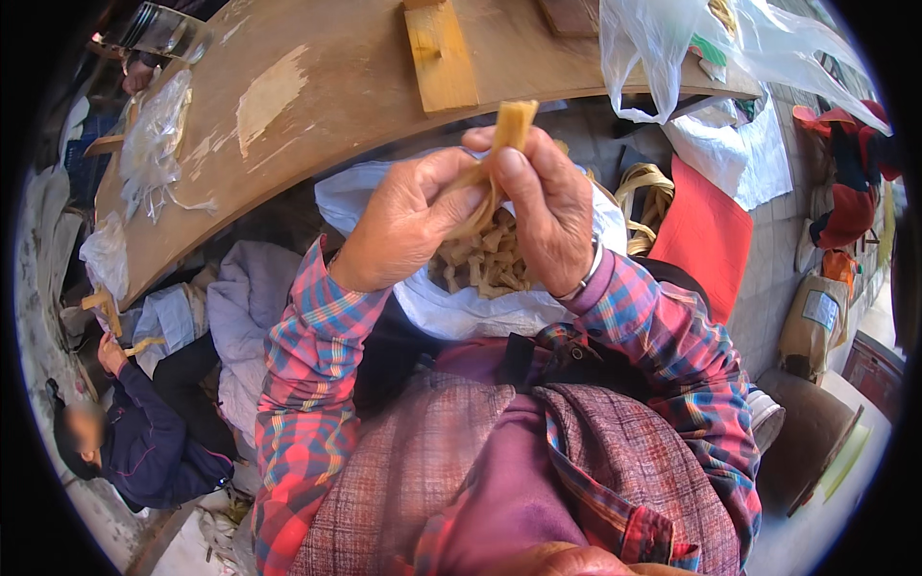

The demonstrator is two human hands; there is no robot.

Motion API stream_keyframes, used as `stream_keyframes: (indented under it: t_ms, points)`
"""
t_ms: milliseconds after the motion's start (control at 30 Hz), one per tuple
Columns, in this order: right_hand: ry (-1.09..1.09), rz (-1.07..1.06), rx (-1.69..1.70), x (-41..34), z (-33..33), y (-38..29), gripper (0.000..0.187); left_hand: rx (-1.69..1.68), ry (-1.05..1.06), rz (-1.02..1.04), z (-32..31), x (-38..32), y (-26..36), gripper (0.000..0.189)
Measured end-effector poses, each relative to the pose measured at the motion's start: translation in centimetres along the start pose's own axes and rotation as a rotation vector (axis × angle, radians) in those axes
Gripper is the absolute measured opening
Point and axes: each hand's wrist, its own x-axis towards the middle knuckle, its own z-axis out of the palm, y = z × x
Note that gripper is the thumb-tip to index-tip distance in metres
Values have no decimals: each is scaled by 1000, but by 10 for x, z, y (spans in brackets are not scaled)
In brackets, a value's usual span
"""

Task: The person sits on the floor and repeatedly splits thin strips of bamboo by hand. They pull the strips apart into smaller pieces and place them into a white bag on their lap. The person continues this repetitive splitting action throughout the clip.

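Both my hands are raised over an open white woven plastic sack [468, 317]. Between the thumb and fingers of my right hand [551, 205] is a flat, folded pale yellow strip [515, 122], its blunt end pointing up. My left hand [414, 216] pinches the lower, looser lengths of the same strip, close against the right fingers. Below them, many small knotted pieces [490, 263] of similar pale yellow material lie heaped in the sack. My left forearm and wrist hide part of the sack's rim. What the strip is made of, I cannot tell.
A worn wooden table [346, 86] curves ahead, bearing a wooden block [441, 57] and plastic bags [652, 50]. To the right are coiled pale strips [643, 198] and a red sheet [706, 237]. A seated co-worker [158, 432] at left holds a wooden piece [104, 306].
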Motion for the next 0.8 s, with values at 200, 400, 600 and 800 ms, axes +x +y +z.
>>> stream_keyframes:
  t_ms: [200, 400, 600, 800]
  points:
    - [-214, 184, -37, 14, -8, -2, 26, 875, 280, 661, 3, -5, 7, 20]
    - [-396, 299, -75, 21, -18, -7, 36, 815, 229, 707, -3, 5, -1, 18]
    - [-360, -13, -295, 15, -23, -6, 26, -72, 94, 283, -4, 2, -3, 16]
    - [-280, -76, -41, 11, -15, 1, 17, -585, -26, 189, -7, 3, -4, 32]
